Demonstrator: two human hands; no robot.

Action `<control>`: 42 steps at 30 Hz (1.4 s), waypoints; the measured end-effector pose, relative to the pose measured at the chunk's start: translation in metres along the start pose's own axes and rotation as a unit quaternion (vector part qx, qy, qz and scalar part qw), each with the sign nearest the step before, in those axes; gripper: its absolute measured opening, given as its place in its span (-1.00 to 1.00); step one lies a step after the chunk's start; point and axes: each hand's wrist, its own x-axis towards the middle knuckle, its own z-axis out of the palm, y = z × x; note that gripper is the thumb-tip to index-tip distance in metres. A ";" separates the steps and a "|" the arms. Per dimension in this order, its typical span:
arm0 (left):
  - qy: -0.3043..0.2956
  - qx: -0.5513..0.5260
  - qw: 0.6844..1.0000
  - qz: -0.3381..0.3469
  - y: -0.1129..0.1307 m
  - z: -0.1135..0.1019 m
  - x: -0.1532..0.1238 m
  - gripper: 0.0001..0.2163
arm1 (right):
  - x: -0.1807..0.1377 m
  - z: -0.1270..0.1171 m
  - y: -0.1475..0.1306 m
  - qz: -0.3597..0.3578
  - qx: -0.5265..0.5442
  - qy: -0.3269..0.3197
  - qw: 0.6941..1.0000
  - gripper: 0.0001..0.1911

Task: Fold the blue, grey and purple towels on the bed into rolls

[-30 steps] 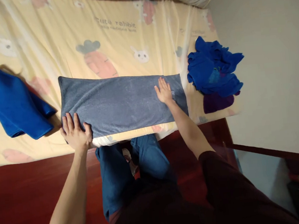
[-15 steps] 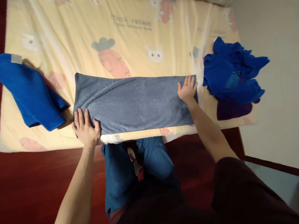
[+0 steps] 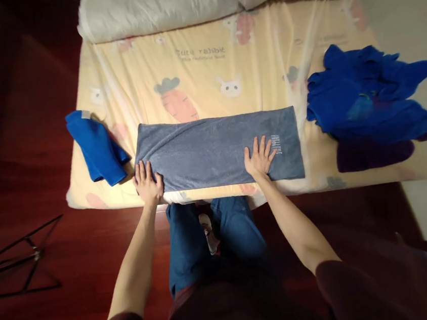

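A grey-blue towel lies as a long flat strip along the near side of the bed, with a few creases on its left half and white lettering near its right end. My left hand rests on its near left corner, fingers spread. Flat on the towel's right part lies my right hand, fingers apart, partly over the lettering. Left of the towel is a folded blue cloth with a pale tag. To the right sits a crumpled heap of blue cloths, with a dark purple cloth under its near edge.
The bed has a yellow sheet printed with rabbits and carrots. A rolled pale quilt runs along its far side. On the dark red floor at left stand black tripod legs. A pale wall rises at right.
My right hand has slid left from the towel's right end, uncovering more of the lettering. My left hand stays at the near left corner. The camera view has shifted, showing more floor at left.
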 end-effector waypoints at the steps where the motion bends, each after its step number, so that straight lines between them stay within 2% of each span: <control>1: -0.003 0.007 1.000 0.000 -0.001 -0.001 -0.001 -0.43 | 0.000 0.000 0.000 0.000 0.006 0.005 1.000 -0.30; 4: -0.010 0.029 0.999 0.015 0.001 -0.005 -0.001 -0.42 | 0.000 0.000 -0.002 0.002 0.024 0.018 1.000 -0.32; 6: -0.010 0.043 0.997 0.061 0.011 -0.008 0.006 -0.40 | -0.001 0.000 -0.003 0.003 0.034 0.026 0.999 -0.33; 10: -0.037 0.051 0.980 0.187 0.059 -0.004 0.048 -0.39 | -0.001 0.000 -0.003 0.002 0.048 0.044 0.998 -0.33; 14: -0.103 0.026 0.954 0.281 0.115 0.031 0.106 -0.39 | -0.001 -0.002 -0.003 0.003 0.061 0.044 0.997 -0.33; 16: -0.132 0.013 0.945 0.299 0.132 0.052 0.123 -0.39 | -0.001 -0.002 -0.003 0.002 0.063 0.039 0.997 -0.32; 18: -0.165 0.011 0.939 0.302 0.138 0.069 0.130 -0.40 | -0.001 -0.002 -0.002 0.002 0.063 0.038 0.997 -0.32; 21: -0.191 0.020 0.933 0.306 0.131 0.075 0.129 -0.41 | -0.001 -0.002 -0.001 0.002 0.059 0.036 0.998 -0.32; 24: -0.180 0.038 0.937 0.296 0.109 0.061 0.133 -0.43 | -0.001 -0.001 -0.001 0.003 0.054 0.035 0.998 -0.32; 28: -0.177 0.067 0.955 0.228 0.071 0.043 0.156 -0.43 | 0.000 0.000 -0.001 0.004 0.045 0.037 0.998 -0.33; 32: -0.167 0.076 0.968 0.172 0.043 0.042 0.181 -0.42 | 0.000 0.000 -0.002 0.006 0.043 0.034 0.998 -0.33; 38: -0.143 0.060 0.980 0.128 0.022 0.042 0.204 -0.39 | 0.002 -0.001 -0.002 0.013 0.036 0.026 0.999 -0.33; 42: -0.124 0.036 0.987 0.100 0.017 0.035 0.206 -0.37 | 0.002 -0.002 -0.003 0.011 0.039 0.016 0.999 -0.32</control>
